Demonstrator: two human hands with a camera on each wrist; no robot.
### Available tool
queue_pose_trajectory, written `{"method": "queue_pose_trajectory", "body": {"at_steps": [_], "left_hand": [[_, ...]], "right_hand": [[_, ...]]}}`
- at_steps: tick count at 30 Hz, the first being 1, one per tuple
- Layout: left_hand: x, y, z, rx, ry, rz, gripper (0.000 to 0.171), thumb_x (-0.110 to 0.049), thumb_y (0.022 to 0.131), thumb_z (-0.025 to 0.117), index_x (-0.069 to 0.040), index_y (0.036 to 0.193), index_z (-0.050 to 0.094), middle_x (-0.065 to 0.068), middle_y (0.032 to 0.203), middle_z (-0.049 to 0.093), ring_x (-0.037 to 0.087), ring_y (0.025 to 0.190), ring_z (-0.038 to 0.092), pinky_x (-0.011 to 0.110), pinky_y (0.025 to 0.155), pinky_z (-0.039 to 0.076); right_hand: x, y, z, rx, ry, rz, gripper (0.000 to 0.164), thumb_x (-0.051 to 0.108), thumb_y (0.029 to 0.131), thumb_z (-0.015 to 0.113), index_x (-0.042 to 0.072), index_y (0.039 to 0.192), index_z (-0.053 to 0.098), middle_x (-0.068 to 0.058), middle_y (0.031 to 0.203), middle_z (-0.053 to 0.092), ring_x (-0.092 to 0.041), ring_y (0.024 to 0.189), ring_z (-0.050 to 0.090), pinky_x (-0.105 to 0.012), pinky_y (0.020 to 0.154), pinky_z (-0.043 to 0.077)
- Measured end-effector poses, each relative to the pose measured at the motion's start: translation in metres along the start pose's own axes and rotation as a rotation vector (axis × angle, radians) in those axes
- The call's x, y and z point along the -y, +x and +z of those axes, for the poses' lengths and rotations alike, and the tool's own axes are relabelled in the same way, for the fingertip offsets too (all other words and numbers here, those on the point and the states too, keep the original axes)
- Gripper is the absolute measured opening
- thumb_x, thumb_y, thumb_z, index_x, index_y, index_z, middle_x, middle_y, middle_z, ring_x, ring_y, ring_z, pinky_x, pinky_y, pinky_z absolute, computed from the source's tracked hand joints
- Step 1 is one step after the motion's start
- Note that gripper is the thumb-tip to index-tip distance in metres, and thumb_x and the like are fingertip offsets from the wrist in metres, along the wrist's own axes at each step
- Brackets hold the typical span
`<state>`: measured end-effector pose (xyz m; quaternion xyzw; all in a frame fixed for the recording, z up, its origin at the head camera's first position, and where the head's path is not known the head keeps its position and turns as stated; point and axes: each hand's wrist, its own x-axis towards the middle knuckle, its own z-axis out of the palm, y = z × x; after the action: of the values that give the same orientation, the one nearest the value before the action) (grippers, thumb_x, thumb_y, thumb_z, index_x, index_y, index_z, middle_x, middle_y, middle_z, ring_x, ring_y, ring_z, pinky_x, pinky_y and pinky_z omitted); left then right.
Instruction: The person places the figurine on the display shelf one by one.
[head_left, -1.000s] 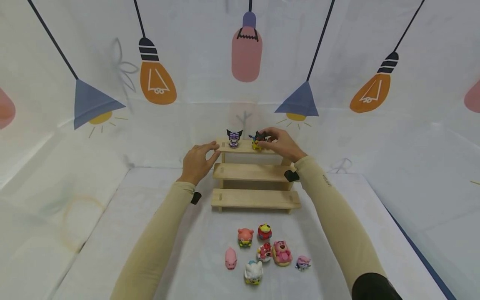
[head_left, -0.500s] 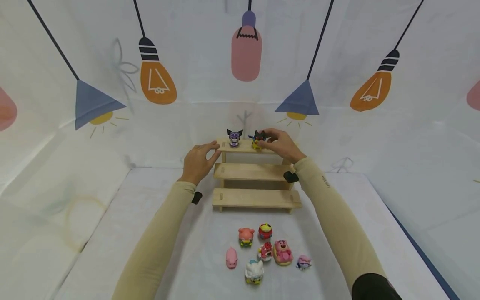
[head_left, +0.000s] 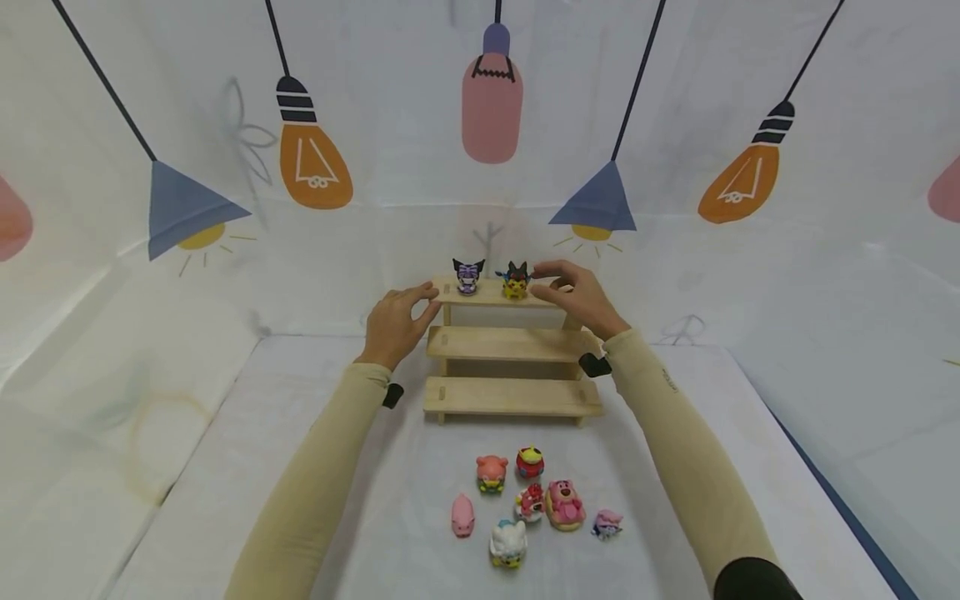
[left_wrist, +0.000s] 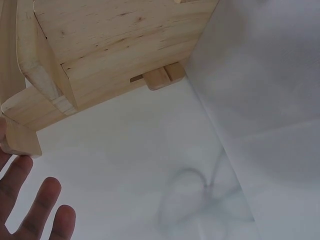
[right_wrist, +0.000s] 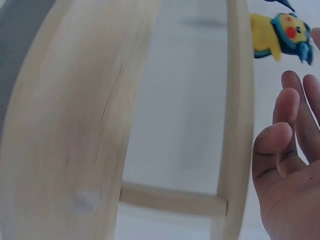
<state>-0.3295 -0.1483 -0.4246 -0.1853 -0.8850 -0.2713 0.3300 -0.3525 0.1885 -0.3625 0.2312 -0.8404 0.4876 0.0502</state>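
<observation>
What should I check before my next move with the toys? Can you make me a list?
1. Yellow toy upright on the top shelf: ok, it stands there.
2. Right grip free of the yellow toy: ok, it is open beside it and not holding it.
3. Purple toy with black ears upright: ok, with a gap between it and the yellow toy.
4. Left grip at the top shelf: ok, it touches the left end; how firmly, I cannot tell.
5. Another toy already in hand: not ok, seven are on the table.
6. Pink pig steady on its feet: cannot tell, its feet don't show clearly.
</observation>
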Motion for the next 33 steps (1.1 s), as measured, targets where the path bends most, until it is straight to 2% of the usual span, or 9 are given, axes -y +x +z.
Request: {"method": "queue_pose_trajectory", "body": {"at_steps": [3,6,13,17,24,29,33], "left_hand": [[0.000,0.000,0.001,-0.003,-0.001,-0.001,0.030,-0.034,0.097,0.072,-0.014,0.119,0.076,0.000,0.129,0.069,0.032,0.106,0.069,0.049,0.083,0.057],[0.000,0.000,0.000,-0.005,0.000,-0.001,0.030,-0.034,0.097,0.072,-0.014,0.119,0.076,0.000,0.129,0.070,0.032,0.106,0.069,0.049,0.084,0.056],[-0.001,-0.001,-0.001,-0.002,0.002,-0.004,0.030,-0.033,0.096,0.073,-0.013,0.119,0.076,0.001,0.129,0.070,0.032,0.106,0.069,0.049,0.084,0.056],[-0.001,-0.001,-0.002,0.011,0.001,-0.006,0.031,-0.032,0.096,0.073,-0.013,0.119,0.076,0.002,0.129,0.069,0.033,0.107,0.068,0.049,0.084,0.056],[-0.001,-0.002,-0.004,0.026,0.005,-0.024,0.031,-0.032,0.096,0.073,-0.014,0.121,0.075,0.000,0.131,0.068,0.032,0.108,0.068,0.048,0.081,0.057],[-0.001,-0.002,-0.003,0.021,-0.001,-0.019,0.030,-0.033,0.096,0.073,-0.014,0.120,0.076,0.001,0.131,0.068,0.032,0.108,0.068,0.048,0.079,0.057],[-0.001,-0.002,-0.003,0.021,-0.006,-0.015,0.030,-0.034,0.097,0.071,-0.014,0.120,0.076,0.001,0.130,0.069,0.032,0.109,0.068,0.048,0.079,0.057]], "right_hand": [[-0.002,-0.010,-0.006,-0.026,-0.034,-0.045,0.045,0.024,0.097,0.073,0.005,0.136,0.061,-0.010,0.129,0.066,-0.027,0.096,0.061,-0.040,0.087,0.049],[0.002,-0.024,-0.010,-0.056,-0.070,-0.082,0.041,0.020,0.097,0.072,0.006,0.134,0.062,-0.010,0.125,0.068,-0.026,0.093,0.060,-0.036,0.084,0.048],[0.042,-0.071,-0.016,-0.082,-0.148,-0.173,0.033,0.006,0.096,0.070,0.004,0.129,0.065,-0.016,0.118,0.069,-0.025,0.088,0.058,-0.030,0.072,0.045],[0.050,-0.102,-0.020,-0.080,-0.204,-0.184,0.031,0.004,0.096,0.069,0.004,0.127,0.065,-0.014,0.116,0.069,-0.021,0.089,0.057,-0.028,0.070,0.043],[0.031,-0.160,-0.024,-0.071,-0.244,-0.126,0.032,0.004,0.095,0.070,0.008,0.126,0.065,-0.011,0.116,0.070,-0.015,0.088,0.056,-0.026,0.069,0.043],[0.001,-0.204,-0.021,-0.054,-0.261,-0.096,0.038,0.006,0.092,0.074,0.019,0.127,0.065,0.002,0.115,0.070,-0.009,0.088,0.055,-0.026,0.069,0.043],[-0.007,-0.234,-0.016,-0.013,-0.261,-0.052,0.040,0.010,0.092,0.076,0.026,0.128,0.064,0.008,0.115,0.069,-0.008,0.086,0.055,-0.030,0.069,0.044]]}}
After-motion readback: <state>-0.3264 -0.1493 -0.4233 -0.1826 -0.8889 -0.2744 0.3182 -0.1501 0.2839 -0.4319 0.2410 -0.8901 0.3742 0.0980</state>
